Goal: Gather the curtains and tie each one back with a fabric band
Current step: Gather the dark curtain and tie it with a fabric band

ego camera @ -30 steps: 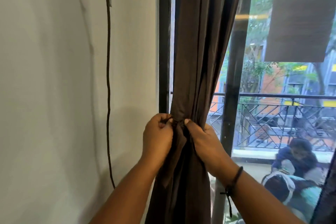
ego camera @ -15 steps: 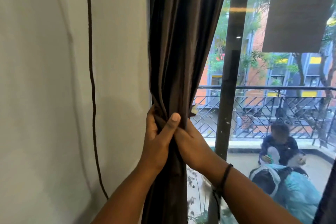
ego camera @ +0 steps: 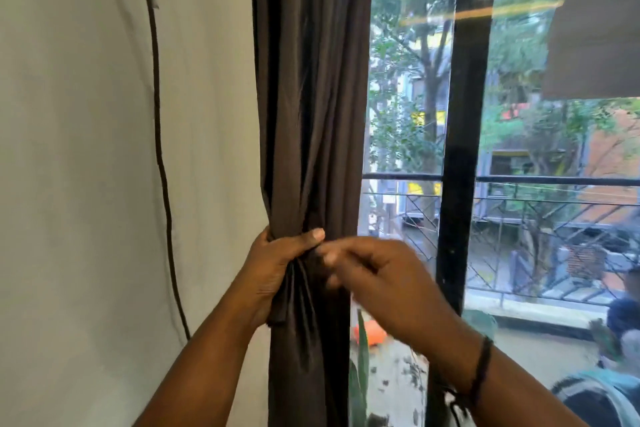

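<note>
I am clamping the gathered curtain (ego camera: 311,114) in my left hand (ego camera: 273,270), fingers wrapped behind the bundle and thumb pressed across its front, so the folds are pinching to a narrow waist there. My right hand (ego camera: 384,281) is coming off the fabric: half a second ago it was pressed against the same waist beside my left thumb, and it is now hovering just to the window side of the curtain, motion-blurred, fingers curled loosely; whether it is pinching anything I cannot tell. The curtain is hanging between the wall (ego camera: 76,184) and the black window frame (ego camera: 460,149), close against the wall edge, with a dark cord (ego camera: 159,149) running down the wall on the far side from the window. The fabric band is not distinguishable from the dark cloth in this view. Judgement: the gathering is holding on one hand alone, which is freeing the right hand to work the band; the tie is not visibly finished. Risk: folds slipping if my left grip is easing.
</note>
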